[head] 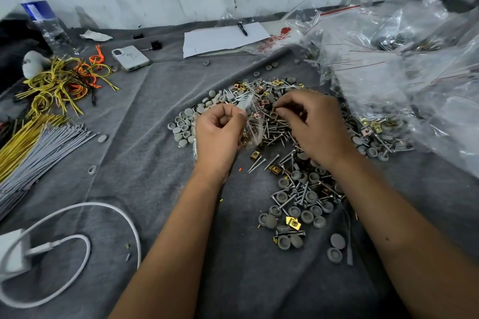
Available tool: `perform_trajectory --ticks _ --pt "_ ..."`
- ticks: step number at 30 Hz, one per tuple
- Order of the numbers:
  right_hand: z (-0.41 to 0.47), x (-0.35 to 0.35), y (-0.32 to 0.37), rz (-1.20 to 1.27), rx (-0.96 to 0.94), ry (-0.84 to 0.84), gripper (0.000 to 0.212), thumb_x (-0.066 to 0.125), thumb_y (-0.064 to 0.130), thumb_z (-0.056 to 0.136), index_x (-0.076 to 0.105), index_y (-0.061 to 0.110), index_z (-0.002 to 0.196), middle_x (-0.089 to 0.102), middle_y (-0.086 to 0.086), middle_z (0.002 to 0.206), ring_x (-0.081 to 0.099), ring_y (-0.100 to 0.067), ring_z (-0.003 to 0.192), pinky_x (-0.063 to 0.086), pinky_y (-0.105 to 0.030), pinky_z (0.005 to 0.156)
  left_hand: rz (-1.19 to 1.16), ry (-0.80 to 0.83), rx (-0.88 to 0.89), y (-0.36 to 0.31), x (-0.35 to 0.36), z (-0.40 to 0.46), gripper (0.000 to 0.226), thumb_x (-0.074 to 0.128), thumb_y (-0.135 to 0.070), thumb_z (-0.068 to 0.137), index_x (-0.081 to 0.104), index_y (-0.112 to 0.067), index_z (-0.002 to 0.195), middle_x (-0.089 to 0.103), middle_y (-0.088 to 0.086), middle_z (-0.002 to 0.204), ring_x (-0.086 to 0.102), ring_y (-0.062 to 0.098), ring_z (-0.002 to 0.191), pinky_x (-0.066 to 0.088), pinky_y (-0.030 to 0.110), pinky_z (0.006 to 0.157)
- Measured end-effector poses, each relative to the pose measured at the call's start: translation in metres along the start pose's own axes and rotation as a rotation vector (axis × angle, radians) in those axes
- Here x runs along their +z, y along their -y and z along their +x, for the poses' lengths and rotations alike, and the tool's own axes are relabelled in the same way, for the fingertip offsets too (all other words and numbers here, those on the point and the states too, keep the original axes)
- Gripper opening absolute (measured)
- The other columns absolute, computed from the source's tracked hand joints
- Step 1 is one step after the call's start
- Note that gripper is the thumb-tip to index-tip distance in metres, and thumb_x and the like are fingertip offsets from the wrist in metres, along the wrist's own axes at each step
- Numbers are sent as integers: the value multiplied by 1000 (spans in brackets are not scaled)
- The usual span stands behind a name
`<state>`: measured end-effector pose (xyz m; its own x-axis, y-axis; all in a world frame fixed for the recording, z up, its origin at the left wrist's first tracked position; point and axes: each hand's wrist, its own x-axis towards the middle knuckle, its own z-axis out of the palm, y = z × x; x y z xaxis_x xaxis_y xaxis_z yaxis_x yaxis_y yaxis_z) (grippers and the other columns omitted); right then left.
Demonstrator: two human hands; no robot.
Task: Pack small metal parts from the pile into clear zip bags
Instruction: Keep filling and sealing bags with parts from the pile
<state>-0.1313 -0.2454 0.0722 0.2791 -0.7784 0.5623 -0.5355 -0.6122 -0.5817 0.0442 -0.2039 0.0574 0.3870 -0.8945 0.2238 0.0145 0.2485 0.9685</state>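
Clear zip bag [252,122]: standing roughly upright, long axis running from its mouth above the left hand [220,134] down past the palm, gold clips showing inside; the left hand's curled fingers are pinching its upper edge. Right hand [313,124]: hovering just right of the bag over the pile of screws, caps and clips [282,134], fingers curled narrow, fingertips pinching something too small to tell.

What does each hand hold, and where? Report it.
Left hand grips a clear zip bag near its open top; right hand pinches something small, unidentifiable, over the pile.
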Motion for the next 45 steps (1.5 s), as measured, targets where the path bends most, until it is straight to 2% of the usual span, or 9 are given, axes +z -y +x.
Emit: perform_trajectory --ticks 6,9,15,18,23,27,32,39,45 --pt "-1 1 11 44 -187 16 14 82 8 84 80 8 98 73 4 94 66 -4 83 51 -11 79 102 48 40 -3 1 -3 9 64 -18 81 64 -18 72 52 -3 54 42 11 47 33 24 47" --pt "-2 3 13 16 -226 56 18 82 3 82 80 8 99 76 0 94 69 -10 83 55 -19 80 126 56 52 -3 1 -2 8 65 -18 80 65 -17 72 53 -4 53 43 9 46 35 23 46" --pt "0 0 4 52 -79 -46 15 79 11 88 78 14 103 73 11 96 65 7 85 51 -8 79 80 3 25 -1 0 0 10 65 -20 80 64 -18 70 51 -1 54 40 13 47 32 24 49" --pt "0 1 -2 -8 -12 24 15 79 12 88 78 17 103 72 11 95 60 12 84 46 -3 77 -15 -63 1 -1 -2 2 9 67 -19 80 65 -15 71 49 1 54 38 16 48 31 26 52" --pt "-4 9 -2 -176 -100 307 23 81 24 86 77 23 109 68 2 106 57 -15 103 47 -34 93 -122 -176 9 -5 -6 4 20 65 -5 89 64 -15 71 50 -4 52 39 10 46 32 24 47" --pt "-5 12 0 -213 -110 370 28 83 29 84 76 26 110 58 6 103 52 -14 107 46 -36 94 -150 -261 -2 -8 -7 6 28 58 5 96 61 -11 72 47 -6 50 38 7 42 31 18 41" --pt "-5 12 -3 -187 -80 355 12 82 30 86 76 27 95 60 6 103 53 -14 106 47 -38 96 -203 -317 -12 -11 -10 8 31 59 5 95 59 -13 70 45 -6 51 36 8 46 29 19 43" --pt "0 27 4 -282 -136 277 29 66 31 97 73 17 121 60 -1 117 41 -20 119 43 -38 100 -228 -316 -15 -11 -11 8 31 59 5 95 58 -13 69 44 -6 50 35 6 43 28 18 41" --pt "9 39 17 -361 -144 262 32 72 40 92 76 18 116 61 -3 113 44 -24 118 46 -40 96 -225 -315 -9 -12 -12 7 31 60 4 94 58 -14 68 44 -5 52 36 6 44 29 18 40"
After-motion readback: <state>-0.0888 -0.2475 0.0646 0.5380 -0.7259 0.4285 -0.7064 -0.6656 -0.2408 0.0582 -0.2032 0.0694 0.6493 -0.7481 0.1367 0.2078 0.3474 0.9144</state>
